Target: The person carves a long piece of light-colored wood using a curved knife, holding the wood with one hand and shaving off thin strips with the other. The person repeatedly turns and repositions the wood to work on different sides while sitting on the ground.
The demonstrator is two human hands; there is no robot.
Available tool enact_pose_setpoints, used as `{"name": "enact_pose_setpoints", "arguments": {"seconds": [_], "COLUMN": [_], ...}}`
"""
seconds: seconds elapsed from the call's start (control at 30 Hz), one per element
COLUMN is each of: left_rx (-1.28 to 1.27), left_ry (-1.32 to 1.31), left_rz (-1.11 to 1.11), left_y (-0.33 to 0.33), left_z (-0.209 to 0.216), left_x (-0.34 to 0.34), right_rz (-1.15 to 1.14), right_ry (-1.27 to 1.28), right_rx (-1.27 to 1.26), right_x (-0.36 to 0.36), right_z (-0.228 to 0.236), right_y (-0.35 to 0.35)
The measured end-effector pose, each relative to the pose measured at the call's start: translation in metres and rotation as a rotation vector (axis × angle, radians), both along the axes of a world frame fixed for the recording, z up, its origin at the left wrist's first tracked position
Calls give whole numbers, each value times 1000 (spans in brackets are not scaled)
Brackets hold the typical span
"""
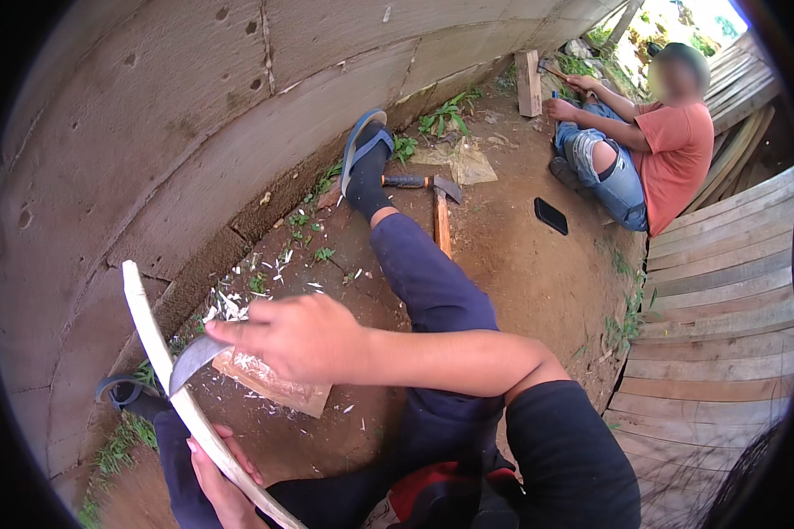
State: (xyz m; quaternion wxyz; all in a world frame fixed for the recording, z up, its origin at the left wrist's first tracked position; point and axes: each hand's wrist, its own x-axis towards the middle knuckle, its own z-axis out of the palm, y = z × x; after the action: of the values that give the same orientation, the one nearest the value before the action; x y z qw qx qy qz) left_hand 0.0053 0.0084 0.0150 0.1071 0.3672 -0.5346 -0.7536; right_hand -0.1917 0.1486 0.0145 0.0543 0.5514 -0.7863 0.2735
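Note:
A long, pale, peeled wooden stick (148, 328) slants up from the lower edge toward the wall. My left hand (220, 476) is closed round its lower part. My right hand (295, 339) grips a knife with a curved metal blade (196, 360); its handle is hidden in my fist. The blade's edge lies against the stick, above my left hand. Below my right hand, a flat wooden block (273, 386) rests on the ground with pale shavings (229, 309) on and around it.
A concrete wall (176, 132) runs along the left. Beyond my foot lie a hatchet (445, 189), a wooden piece (442, 225) and a phone (550, 216). At the far right a person (670, 141) sits holding a hammer (551, 70) beside a wooden post (528, 84). Stacked planks (715, 335) line the right.

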Motion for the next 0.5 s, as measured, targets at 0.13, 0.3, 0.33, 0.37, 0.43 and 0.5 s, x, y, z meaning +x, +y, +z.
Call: {"name": "enact_pose_setpoints", "arguments": {"seconds": [0.13,0.3,0.33,0.37,0.43,0.5], "left_rx": [38,-1,10,4,32,19], "left_ry": [34,-39,-12,14,16,-8], "left_rz": [-54,-113,-187,-153,-155,-142], "left_y": [-1,5,6,5,9,11], "left_z": [-4,-16,-15,-8,-11,-19], "left_x": [-1,-6,-5,-3,-3,-7], "right_rz": [98,-123,-138,-51,95,-5], "right_ry": [-108,-200,-243,-228,-253,-198], "right_rx": [-134,22,-24,-73,-51,57], "right_x": [29,-19,-15,-1,13,-3], "right_z": [0,-6,-7,-2,1,-2], "right_y": [4,1,6,-3,5,10]}}
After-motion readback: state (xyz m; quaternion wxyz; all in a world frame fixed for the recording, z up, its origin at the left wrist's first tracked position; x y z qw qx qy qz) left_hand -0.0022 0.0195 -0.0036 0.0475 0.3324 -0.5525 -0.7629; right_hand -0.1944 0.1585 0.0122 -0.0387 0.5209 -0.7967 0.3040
